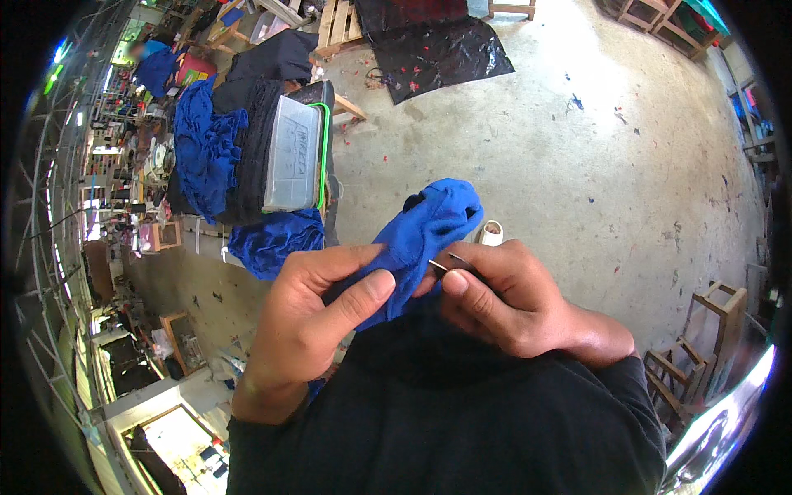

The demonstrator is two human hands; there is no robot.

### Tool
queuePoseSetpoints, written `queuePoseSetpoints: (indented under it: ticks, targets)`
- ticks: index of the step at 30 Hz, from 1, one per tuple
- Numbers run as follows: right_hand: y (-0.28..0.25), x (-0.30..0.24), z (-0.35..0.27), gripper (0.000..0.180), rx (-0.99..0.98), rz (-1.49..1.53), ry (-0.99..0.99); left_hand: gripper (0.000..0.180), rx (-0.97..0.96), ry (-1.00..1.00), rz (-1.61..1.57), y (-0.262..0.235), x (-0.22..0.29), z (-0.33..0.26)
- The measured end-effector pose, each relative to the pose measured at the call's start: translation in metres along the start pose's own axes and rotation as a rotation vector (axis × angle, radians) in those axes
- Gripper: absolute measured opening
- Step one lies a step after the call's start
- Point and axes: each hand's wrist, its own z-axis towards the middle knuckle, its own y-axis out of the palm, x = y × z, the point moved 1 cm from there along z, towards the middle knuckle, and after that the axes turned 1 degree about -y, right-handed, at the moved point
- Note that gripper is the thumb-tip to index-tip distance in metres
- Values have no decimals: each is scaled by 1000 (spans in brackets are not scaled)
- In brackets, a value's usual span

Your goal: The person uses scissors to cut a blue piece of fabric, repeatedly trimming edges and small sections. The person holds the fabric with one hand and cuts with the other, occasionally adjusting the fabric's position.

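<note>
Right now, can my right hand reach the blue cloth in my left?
Likely yes: your right hand holds a small metal tool close beside the blue cloth, and nothing visible stands between.

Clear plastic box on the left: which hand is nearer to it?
Left. The left hand is below the plastic box in the picture; the right hand is farther off, below and to its right.

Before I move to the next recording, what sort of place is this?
Probably a sewing or garment workshop: blue cloth in the left hand, a heap of blue fabric near a plastic box, and scraps on the floor.
</note>
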Motion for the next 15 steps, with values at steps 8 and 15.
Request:
queuePoseSetpoints:
  ticks: [8,15]
  targets:
    - [-2,4,2,32,-42,-80,-90,26,-67,-25,-40,-6,3,0]
    - [-5,3,7,29,-32,-166,-140,27,-49,-32,-19,-6,6,3]
